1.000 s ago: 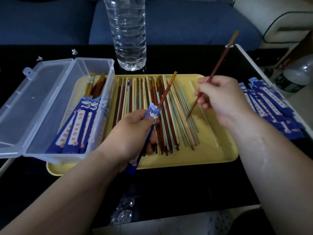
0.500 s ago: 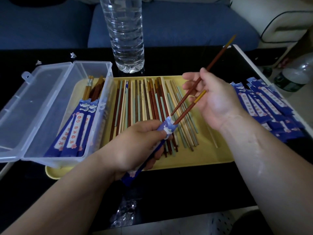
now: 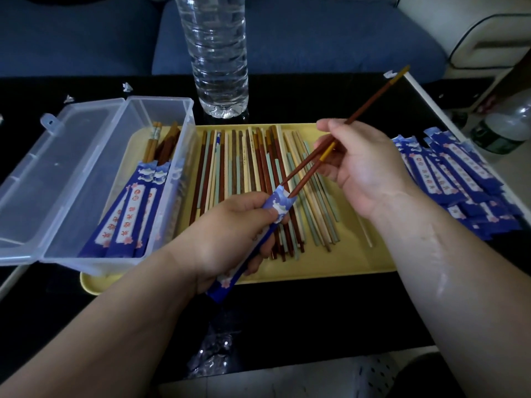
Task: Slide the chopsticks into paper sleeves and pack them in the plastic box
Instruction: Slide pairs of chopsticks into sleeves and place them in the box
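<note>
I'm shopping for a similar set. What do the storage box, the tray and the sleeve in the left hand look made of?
The storage box: clear, slightly frosted plastic, since the packed sleeves show through its walls. The tray: matte yellow, probably plastic; its moulded rounded rim suggests so. The held sleeve in the left hand: thin printed paper, creasing at the mouth.
</note>
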